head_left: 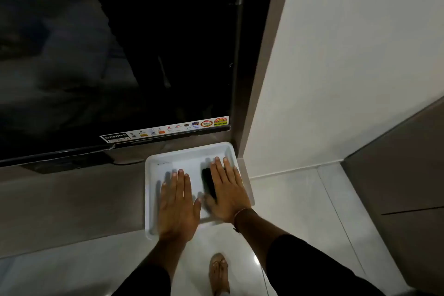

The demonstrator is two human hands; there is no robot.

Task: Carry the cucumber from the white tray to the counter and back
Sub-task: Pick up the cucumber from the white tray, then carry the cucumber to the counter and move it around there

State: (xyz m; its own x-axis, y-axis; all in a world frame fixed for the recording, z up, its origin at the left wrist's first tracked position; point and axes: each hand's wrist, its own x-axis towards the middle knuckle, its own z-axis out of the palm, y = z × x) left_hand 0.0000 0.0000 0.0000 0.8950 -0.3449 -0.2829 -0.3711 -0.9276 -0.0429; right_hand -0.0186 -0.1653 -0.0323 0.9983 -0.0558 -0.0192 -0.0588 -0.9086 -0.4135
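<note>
A white tray (187, 149) sits on the right end of the grey counter (72, 204), just below a television. In the tray's right half lies the cucumber (208, 182), which looks dark and elongated and points away from me. My right hand (229, 193) is stretched flat over it with fingers straight. The cucumber shows between the blurred thumb and the index finger, its right side hidden under the palm. Over the tray's left half, my left hand (176, 206) is spread flat with nothing in it.
A large black television (120, 55) with a sticker strip stands at the back of the counter. A white wall (336, 79) rises right of the tray. Pale floor tiles (300, 211) and my foot (218, 271) lie below. A grey cabinet (408, 175) stands at the right.
</note>
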